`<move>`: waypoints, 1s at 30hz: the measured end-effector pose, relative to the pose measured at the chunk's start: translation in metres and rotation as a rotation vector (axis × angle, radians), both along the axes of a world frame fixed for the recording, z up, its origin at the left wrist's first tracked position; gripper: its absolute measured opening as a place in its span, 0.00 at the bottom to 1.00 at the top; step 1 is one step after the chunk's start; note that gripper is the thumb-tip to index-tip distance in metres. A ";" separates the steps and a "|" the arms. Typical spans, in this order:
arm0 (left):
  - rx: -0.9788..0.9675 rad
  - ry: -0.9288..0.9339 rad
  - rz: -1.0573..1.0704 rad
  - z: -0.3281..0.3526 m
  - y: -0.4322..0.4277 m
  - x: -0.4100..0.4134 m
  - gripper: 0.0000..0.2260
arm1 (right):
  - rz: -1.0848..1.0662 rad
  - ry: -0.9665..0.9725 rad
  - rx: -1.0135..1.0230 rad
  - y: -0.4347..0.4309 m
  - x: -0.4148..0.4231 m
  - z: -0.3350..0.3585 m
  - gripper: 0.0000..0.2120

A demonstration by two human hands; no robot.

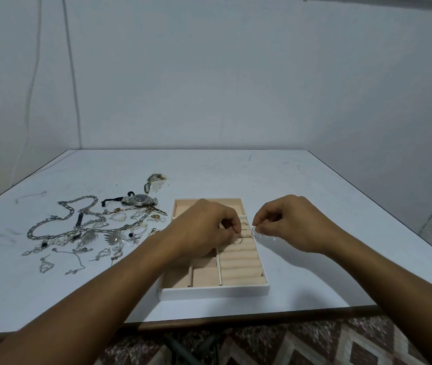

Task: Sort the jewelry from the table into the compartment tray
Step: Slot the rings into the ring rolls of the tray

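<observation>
The compartment tray (213, 292), white outside with beige lining, lies in the middle of the table. My left hand (204, 227) hovers over its ring rolls and pinches a thin ring (237, 240) down among the rolls. My right hand (291, 222) is just past the tray's right edge and pinches a silver hoop ring (257, 232) between thumb and forefinger. Another ring (244, 224) stands in the rolls behind my left fingers. A heap of loose jewelry (88, 233) lies on the table to the left.
A wristwatch (139, 200) and a chunky silver chain (65, 214) sit in the heap. A small ornate piece (154, 181) lies further back. The table's front edge (236, 316) runs close to me, with patterned floor below.
</observation>
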State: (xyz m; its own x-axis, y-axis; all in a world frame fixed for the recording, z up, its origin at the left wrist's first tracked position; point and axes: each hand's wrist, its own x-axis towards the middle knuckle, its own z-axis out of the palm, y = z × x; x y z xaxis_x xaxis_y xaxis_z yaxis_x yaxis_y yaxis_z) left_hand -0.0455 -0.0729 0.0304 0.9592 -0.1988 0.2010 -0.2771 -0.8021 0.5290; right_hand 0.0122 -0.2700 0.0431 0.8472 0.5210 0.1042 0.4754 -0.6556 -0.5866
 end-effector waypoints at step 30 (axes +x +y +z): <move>0.224 -0.186 -0.013 -0.008 0.003 -0.009 0.14 | 0.008 -0.076 0.010 0.010 -0.007 -0.011 0.05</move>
